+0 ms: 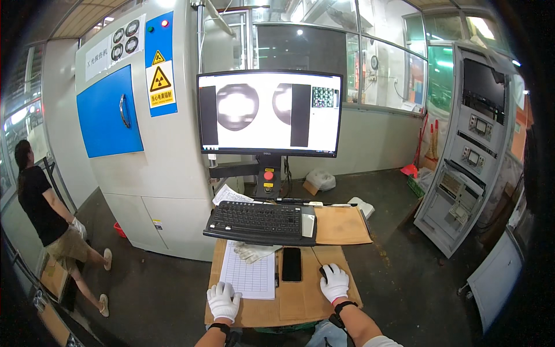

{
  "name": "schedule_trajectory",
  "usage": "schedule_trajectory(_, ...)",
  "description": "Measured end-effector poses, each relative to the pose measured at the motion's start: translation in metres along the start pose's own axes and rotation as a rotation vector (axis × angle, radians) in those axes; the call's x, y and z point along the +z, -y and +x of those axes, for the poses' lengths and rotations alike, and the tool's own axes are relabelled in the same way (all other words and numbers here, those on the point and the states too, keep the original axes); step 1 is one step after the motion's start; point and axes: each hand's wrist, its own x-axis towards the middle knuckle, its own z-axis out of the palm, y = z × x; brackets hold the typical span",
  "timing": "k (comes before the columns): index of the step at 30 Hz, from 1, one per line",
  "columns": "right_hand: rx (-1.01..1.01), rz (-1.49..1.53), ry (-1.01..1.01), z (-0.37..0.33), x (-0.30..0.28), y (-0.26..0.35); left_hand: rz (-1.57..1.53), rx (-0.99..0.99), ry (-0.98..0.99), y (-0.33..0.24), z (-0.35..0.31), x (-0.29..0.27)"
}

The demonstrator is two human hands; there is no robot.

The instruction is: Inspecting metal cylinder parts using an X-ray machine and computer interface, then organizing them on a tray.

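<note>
At the far left a person in a black top [34, 199] and white gloves stands on the dark floor beside a large grey cabinet [167, 191] with a blue door [108, 111] and a yellow warning sign; that person's lower body is partly cut by the picture's dark rim.

Nearer, the left hand [223, 301], in a white glove, rests flat on the cardboard-covered worktop [300, 306], its grip spread and clamped on nothing, fingertips just touching the lower edge of a ruled paper form [250, 273]. A crumpled spare glove [253, 251] lies at the top of that form, half tucked under the keyboard tray.

A black keyboard [259, 218] sits on a raised tray above the worktop, and behind it a monitor [269, 113] shows grey rounded shapes too blurred to make out. A small box with a red button [268, 179] stands on the monitor's post.

A black phone [291, 264] lies face up between the two hands, just beside the form.

The right hand [335, 282], also gloved, is cupped over a black mouse [324, 272], which is mostly hidden beneath it; the grip is curled on the mouse.

At the far right a grey control console [474, 150] with a dark screen stands well apart.
</note>
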Motion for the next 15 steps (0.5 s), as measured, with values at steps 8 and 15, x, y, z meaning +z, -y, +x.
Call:
schedule_trajectory(8, -0.007, 0.001, -0.011, -0.0015, 0.0057, -0.0038, 0.018, 0.006, -0.011, -0.0019, -0.0010, -0.0020)
schedule_trajectory(15, -0.009, 0.001, -0.015, -0.0027, 0.0010, -0.0014, 0.004, 0.012, -0.013, -0.0046, -0.0018, -0.0076)
